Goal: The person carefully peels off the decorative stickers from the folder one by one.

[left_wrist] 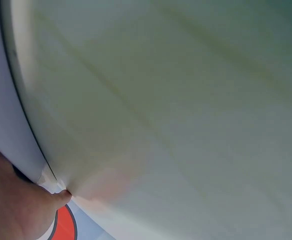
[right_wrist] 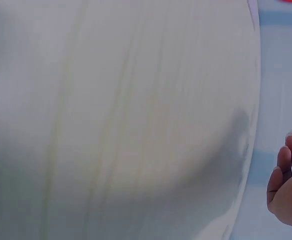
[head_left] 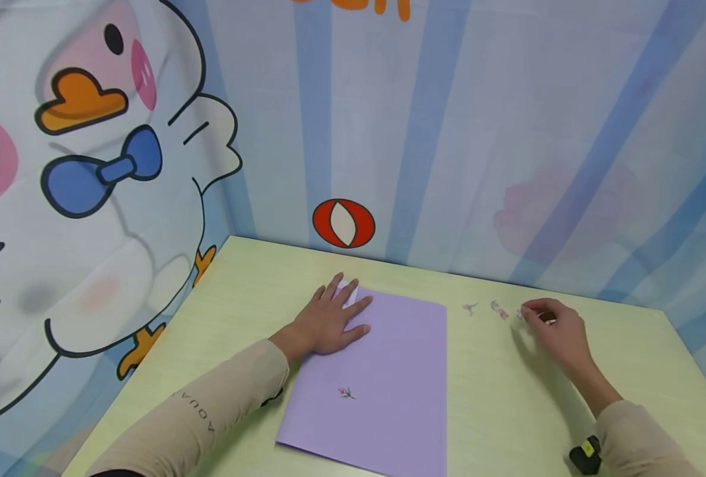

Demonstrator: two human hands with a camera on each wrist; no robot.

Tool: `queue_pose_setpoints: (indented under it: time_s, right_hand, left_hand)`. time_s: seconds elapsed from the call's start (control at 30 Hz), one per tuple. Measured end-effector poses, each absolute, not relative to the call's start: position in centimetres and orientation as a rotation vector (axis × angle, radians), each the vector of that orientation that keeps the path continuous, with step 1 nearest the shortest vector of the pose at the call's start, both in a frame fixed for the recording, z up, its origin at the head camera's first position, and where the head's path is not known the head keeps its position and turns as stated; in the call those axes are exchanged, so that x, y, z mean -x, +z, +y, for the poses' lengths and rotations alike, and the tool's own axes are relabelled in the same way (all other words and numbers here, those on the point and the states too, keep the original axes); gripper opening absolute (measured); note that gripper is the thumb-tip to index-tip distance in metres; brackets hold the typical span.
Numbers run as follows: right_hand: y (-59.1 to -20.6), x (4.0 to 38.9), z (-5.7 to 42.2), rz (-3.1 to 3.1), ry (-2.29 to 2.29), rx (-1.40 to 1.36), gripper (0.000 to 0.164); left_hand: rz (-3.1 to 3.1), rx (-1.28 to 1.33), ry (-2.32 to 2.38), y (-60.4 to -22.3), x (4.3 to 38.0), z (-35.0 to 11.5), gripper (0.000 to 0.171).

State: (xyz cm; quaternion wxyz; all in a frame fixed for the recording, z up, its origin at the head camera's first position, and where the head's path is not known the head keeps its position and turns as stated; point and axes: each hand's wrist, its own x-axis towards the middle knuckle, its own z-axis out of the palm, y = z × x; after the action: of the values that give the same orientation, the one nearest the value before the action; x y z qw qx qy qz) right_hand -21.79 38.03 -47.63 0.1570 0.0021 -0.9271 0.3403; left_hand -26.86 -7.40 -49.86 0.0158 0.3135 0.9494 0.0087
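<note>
A light purple sheet or folder [head_left: 388, 377] lies on the table, with a small pink-and-green flower sticker [head_left: 346, 393] on its lower left part. My left hand [head_left: 331, 321] rests on its upper left corner, fingers spread. Beside the fingers a whitish strip [head_left: 353, 296] shows at the top edge. Over the right side of the table, my right hand [head_left: 558, 331] has bent fingers, thumb and forefinger close together. A tiny pale sticker [head_left: 520, 314] is at those fingertips; whether they pinch it is unclear. Left of it lie a pink-and-purple sticker [head_left: 499, 309] and a small purple one [head_left: 469, 309].
The pale yellow-green table [head_left: 633, 371] meets a blue-striped cloth backdrop [head_left: 370, 119] at its far edge. A large cartoon bird [head_left: 108, 265] is printed on the cloth at left. A black-and-yellow object [head_left: 587, 455] sits by the right sleeve.
</note>
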Motion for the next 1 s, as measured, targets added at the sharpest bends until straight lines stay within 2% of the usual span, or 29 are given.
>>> queue_pose_setpoints:
  time_s: [0.2,0.53,1.0]
  right_hand:
    - [-46.9,21.3,33.3,-2.620,1.051,-0.215,0.022]
    - [-47.7,20.2,27.3,-2.660,1.175,-0.499,0.017]
    - [-47.7,19.7,22.4,-2.692,1.236,-0.630,0.019]
  left_hand:
    - [2.955,-0.977,0.015,-49.9,26.9,-7.3,0.072]
    - [2.958,-0.989,0.033,-49.7,26.8,-7.5,0.072]
    - [2.962,-0.969,0.027,-50.1,27.1,-7.3,0.072]
